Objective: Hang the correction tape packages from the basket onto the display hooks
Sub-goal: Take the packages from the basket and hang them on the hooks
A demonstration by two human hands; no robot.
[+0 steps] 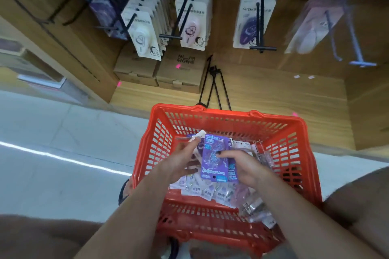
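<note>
Two hands lift a purple card-backed correction tape package (214, 157) above the red plastic basket (294, 145).
Right hand (242, 166) grips its right edge, nearer; left hand (181, 160) pinches another white package (197, 135). Package's long axis points far, toward black wire hooks (261, 27).

Single view, head-worn, wide-angle. Looks forward and steeply down from above the red basket (229, 119), close over both forearms. Faces the wooden display wall, hooks (262, 27) in the upper frame. Floor at left edge. Edges bowed by lens.
</note>
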